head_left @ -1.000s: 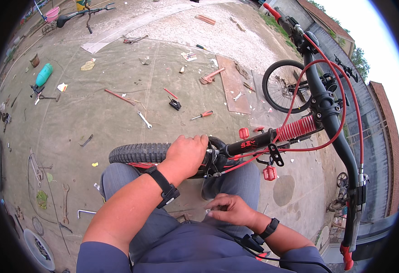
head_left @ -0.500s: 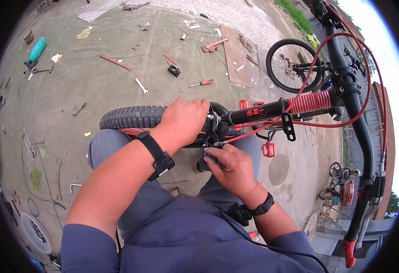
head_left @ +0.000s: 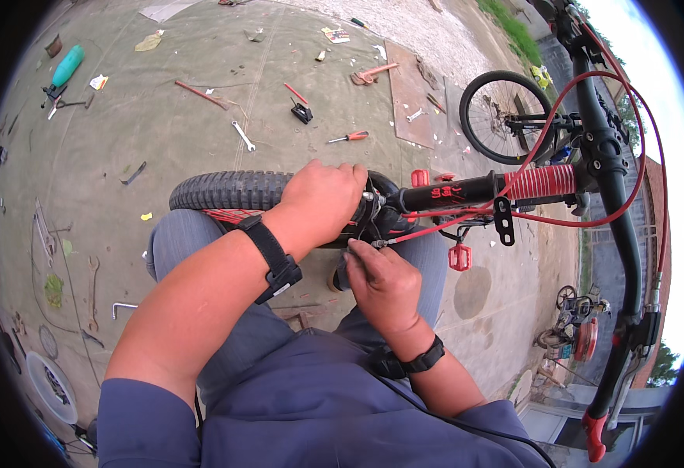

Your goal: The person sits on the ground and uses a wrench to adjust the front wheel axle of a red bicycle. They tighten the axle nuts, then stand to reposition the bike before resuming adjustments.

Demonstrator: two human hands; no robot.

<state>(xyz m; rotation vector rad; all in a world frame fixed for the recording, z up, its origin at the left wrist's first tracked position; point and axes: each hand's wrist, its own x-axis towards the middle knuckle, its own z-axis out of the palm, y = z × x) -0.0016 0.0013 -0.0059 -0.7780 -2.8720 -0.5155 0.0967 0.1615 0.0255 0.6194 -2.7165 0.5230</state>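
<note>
A bicycle front wheel with a knobby black tire (head_left: 229,189) lies across in front of my knees, beside the black fork and head tube (head_left: 459,190). My left hand (head_left: 322,201) is closed over the wheel near the fork, by the rim brake (head_left: 372,204); its fingertips and what they grip are hidden. On the near side of the brake, my right hand (head_left: 382,282) is closed in a pinch close to the metal end of a red brake cable (head_left: 412,236). Whatever sits between those fingers is too small to make out.
The handlebar (head_left: 609,179) with looping red cables rises at the right. On the ground beyond the wheel lie a wrench (head_left: 244,136), a screwdriver (head_left: 348,137), a pipe wrench (head_left: 373,74) and a black clamp-like part (head_left: 301,113). Another bicycle wheel (head_left: 506,117) stands at the back right.
My right hand has drawn its fingers closer together and turned slightly beside the cable end. My left hand keeps its place on the wheel. The handlebar appears shifted a little right.
</note>
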